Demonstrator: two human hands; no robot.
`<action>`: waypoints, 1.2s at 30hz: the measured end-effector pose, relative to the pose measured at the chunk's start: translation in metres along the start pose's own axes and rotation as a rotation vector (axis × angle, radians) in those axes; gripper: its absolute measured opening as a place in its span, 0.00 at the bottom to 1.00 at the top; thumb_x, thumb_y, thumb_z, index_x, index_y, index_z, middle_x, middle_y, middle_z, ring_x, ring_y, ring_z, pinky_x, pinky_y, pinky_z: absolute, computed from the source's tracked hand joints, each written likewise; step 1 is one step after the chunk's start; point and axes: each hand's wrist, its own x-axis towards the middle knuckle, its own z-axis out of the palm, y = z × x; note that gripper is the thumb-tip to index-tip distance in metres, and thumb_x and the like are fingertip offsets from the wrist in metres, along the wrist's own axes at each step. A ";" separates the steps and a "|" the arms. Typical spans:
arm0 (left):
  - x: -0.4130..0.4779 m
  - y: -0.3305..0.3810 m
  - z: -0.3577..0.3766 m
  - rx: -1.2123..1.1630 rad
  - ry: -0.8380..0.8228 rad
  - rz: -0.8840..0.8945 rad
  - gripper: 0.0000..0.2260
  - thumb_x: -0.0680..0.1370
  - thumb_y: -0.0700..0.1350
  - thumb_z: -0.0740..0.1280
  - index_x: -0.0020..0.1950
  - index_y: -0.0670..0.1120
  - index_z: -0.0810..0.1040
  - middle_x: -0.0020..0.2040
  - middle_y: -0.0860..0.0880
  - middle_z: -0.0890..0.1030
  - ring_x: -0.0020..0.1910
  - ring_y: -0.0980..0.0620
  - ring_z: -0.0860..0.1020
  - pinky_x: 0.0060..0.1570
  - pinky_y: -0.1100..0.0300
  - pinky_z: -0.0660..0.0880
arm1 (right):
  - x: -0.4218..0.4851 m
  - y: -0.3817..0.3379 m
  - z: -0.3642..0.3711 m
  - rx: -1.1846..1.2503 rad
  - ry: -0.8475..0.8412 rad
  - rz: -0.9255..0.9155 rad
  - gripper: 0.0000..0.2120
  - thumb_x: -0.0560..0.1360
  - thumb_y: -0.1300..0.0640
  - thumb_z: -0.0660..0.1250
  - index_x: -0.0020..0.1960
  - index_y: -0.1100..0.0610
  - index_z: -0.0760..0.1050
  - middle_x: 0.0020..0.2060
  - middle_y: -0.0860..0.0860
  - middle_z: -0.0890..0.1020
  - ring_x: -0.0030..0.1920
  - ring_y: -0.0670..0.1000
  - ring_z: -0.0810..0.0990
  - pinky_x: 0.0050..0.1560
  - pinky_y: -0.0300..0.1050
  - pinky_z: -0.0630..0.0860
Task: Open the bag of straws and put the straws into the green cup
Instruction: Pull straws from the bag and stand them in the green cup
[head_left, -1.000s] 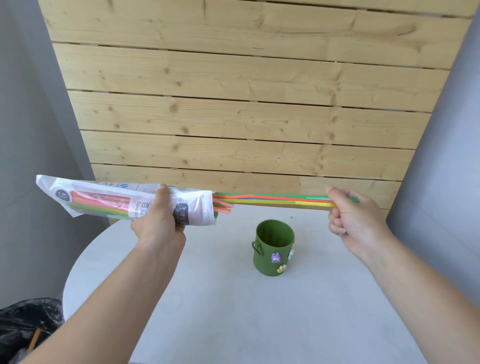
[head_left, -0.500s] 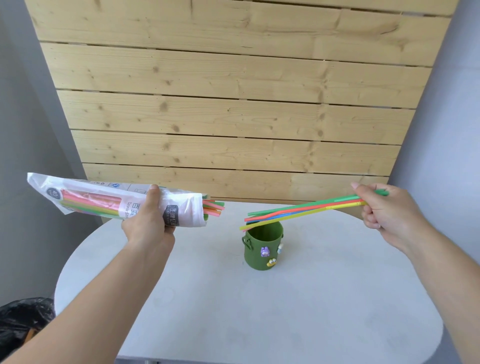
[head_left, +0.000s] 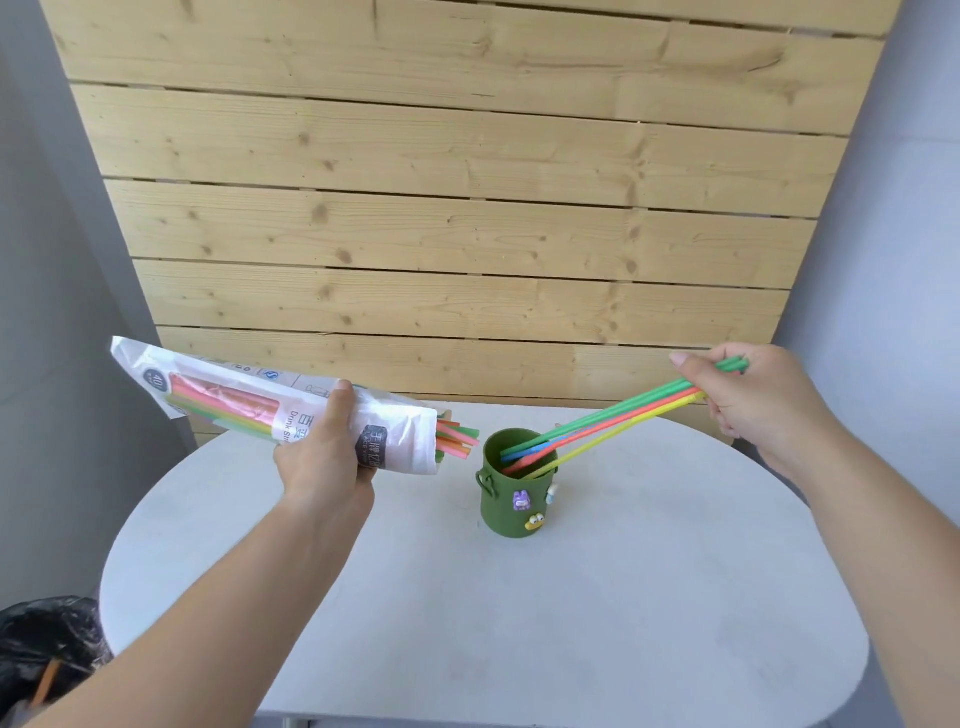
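Observation:
My left hand grips a white plastic bag of straws, held nearly level above the table's left side, its open end pointing right with several coloured straw tips sticking out. My right hand pinches a small bunch of green, orange, yellow and blue straws by their upper ends. The bunch slants down to the left and its lower ends are inside the green cup. The cup stands upright on the table, with small figures stuck on its front.
The cup stands on a round white table. A wooden plank wall rises just behind it. A black rubbish bag sits on the floor at the lower left. Grey walls stand on both sides.
My right hand pulled the bunch of straws fully out of the bag, swung it right, then lowered its free ends into the green cup. The left hand kept holding the bag.

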 end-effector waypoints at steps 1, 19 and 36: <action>0.000 -0.001 0.000 0.004 -0.003 -0.001 0.28 0.76 0.49 0.79 0.72 0.41 0.74 0.62 0.45 0.84 0.47 0.51 0.85 0.36 0.60 0.82 | 0.001 -0.003 0.003 -0.022 0.000 -0.008 0.23 0.62 0.36 0.72 0.38 0.57 0.78 0.20 0.46 0.67 0.23 0.51 0.61 0.27 0.41 0.60; 0.004 0.000 -0.006 -0.008 -0.046 0.006 0.26 0.77 0.49 0.79 0.70 0.40 0.76 0.60 0.45 0.85 0.50 0.48 0.85 0.45 0.56 0.84 | 0.004 -0.031 0.059 -0.427 0.203 -0.209 0.22 0.68 0.30 0.66 0.38 0.51 0.73 0.29 0.43 0.77 0.32 0.47 0.77 0.32 0.45 0.71; -0.008 0.007 -0.002 -0.045 -0.091 0.000 0.25 0.78 0.47 0.78 0.70 0.39 0.76 0.60 0.44 0.86 0.49 0.48 0.85 0.46 0.57 0.85 | -0.028 -0.067 0.078 -0.501 0.342 -0.647 0.15 0.76 0.50 0.70 0.54 0.61 0.80 0.50 0.58 0.80 0.56 0.61 0.75 0.58 0.50 0.70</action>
